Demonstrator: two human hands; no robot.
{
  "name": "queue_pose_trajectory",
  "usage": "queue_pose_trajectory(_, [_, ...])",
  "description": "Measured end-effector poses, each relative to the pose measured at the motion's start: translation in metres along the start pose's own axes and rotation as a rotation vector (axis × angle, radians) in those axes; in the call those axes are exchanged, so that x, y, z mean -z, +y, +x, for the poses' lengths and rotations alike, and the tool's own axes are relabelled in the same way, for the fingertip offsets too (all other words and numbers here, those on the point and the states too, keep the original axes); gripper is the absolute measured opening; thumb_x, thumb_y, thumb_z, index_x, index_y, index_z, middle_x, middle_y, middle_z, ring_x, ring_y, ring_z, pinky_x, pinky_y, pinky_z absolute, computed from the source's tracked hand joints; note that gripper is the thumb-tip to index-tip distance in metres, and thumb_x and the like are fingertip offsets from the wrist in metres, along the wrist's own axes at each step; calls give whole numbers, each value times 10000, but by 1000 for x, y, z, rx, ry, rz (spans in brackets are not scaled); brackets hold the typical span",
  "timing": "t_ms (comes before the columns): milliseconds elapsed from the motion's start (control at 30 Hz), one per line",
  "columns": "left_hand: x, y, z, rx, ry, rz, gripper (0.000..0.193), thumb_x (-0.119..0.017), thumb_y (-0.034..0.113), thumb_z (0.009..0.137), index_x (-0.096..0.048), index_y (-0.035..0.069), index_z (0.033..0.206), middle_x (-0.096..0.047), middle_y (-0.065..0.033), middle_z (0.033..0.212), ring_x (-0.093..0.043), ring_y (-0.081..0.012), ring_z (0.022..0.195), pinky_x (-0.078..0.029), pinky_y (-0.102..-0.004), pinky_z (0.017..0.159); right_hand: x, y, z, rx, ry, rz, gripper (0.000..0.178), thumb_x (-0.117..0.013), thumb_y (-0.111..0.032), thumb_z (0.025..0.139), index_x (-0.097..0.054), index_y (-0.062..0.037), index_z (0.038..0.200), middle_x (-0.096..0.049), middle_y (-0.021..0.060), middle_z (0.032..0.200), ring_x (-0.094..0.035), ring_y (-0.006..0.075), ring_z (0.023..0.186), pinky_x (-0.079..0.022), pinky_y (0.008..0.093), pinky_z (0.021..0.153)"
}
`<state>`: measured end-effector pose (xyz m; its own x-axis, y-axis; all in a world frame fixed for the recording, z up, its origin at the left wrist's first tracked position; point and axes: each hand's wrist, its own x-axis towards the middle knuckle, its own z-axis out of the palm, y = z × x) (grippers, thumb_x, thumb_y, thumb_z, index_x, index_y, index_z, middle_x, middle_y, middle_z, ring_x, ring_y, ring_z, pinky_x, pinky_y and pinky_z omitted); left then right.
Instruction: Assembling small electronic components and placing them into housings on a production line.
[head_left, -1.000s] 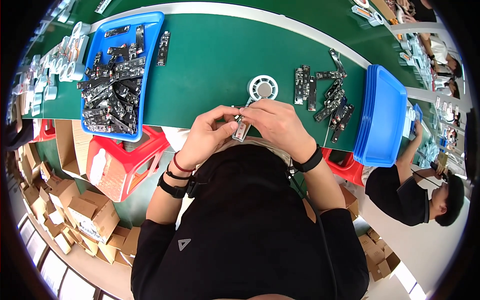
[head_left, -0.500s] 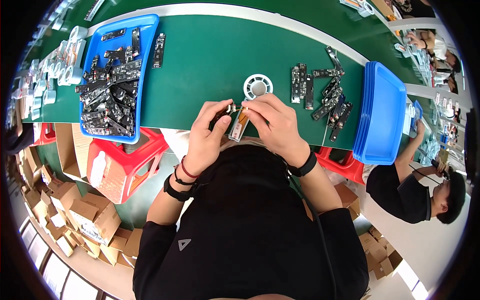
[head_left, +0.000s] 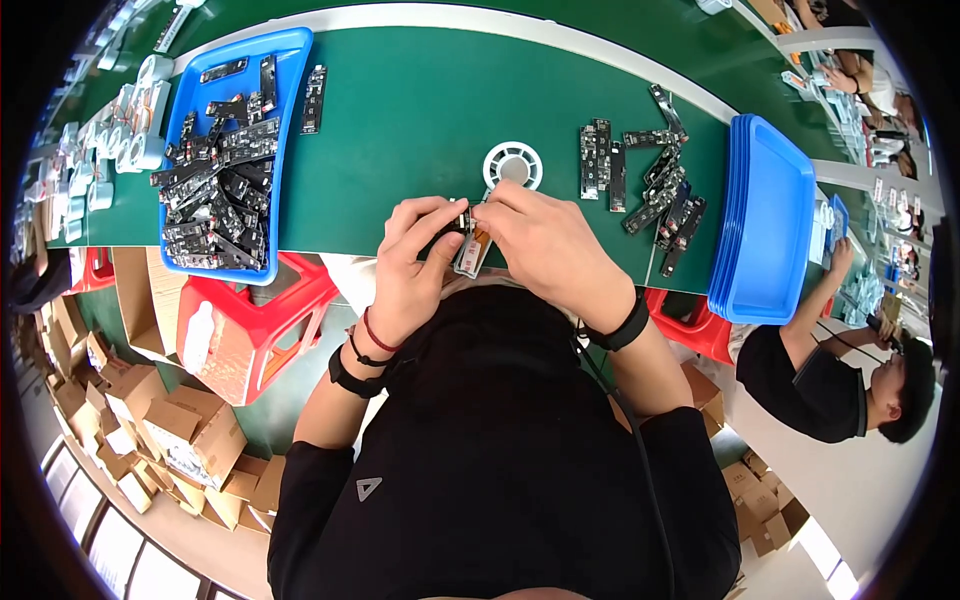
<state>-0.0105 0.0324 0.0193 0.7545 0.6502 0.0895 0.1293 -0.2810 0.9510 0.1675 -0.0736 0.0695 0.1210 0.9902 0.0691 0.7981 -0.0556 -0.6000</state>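
Observation:
My left hand (head_left: 415, 265) is closed on a small black circuit board (head_left: 459, 218), pinched between thumb and fingers at the table's near edge. Against the board's right end press the closed fingertips of my right hand (head_left: 550, 240); what they pinch is hidden. Under both hands lies a white fan-like housing, with a round slotted ring (head_left: 513, 168) beyond my fingers and a narrow handle (head_left: 472, 256) toward me. Something orange shows inside the handle, partly covered by my right hand.
A blue tray (head_left: 296, 90) piled with black circuit boards stands at left, one loose board (head_left: 313, 100) beside it. More boards (head_left: 655, 180) lie at right, near stacked blue trays (head_left: 765, 225). White housings (head_left: 135, 125) crowd the far left. A co-worker (head_left: 835, 385) sits at right.
My right hand has shifted slightly left and turned, its fingertips now against the board. The wire seen between my hands is now hidden. My left hand has barely moved.

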Motion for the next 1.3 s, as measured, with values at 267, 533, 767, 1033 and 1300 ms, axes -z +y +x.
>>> queue_pose_trajectory(267, [6,-2,1,-54,-23,122,341,-724,36,922,-735,89,1259,-665,-82,1147,-612,-264,1048,-475,-359,948,4,2,4,92,-13,-112,137,-681,-42,890,-688,-21,1025,-628,76,968,-686,295,807,-562,386,677])
queue_pose_trajectory(533, [12,-8,-1,74,-95,-6,348,-740,50,915,-748,110,1257,-665,-82,1157,-611,-251,1056,-478,-357,946,2,7,7,66,-66,9,77,-712,-84,907,-711,-33,965,-641,82,922,-685,286,787,-557,373,666])
queue_pose_trajectory(767, [9,4,6,121,-32,-178,342,-738,38,916,-744,85,1255,-666,-89,1147,-623,-255,1025,-487,-354,947,-8,12,7,18,153,259,91,-693,-117,960,-718,-31,978,-633,96,874,-657,303,720,-536,407,633])
queue_pose_trajectory(1033, [2,-4,0,-185,75,219,385,-774,33,844,-755,101,1223,-665,-66,1097,-624,-246,979,-457,-369,880,-13,-3,-3,-179,120,427,112,-716,-63,951,-733,6,1037,-664,89,924,-671,215,743,-527,323,659])
queue_pose_trajectory(1300, [-14,-4,-15,-307,210,512,451,-781,20,807,-741,151,1237,-660,-44,1095,-618,-242,995,-431,-402,884,-14,2,-6,-226,31,403,163,-729,-91,944,-734,20,1063,-680,98,926,-681,196,725,-521,327,629])
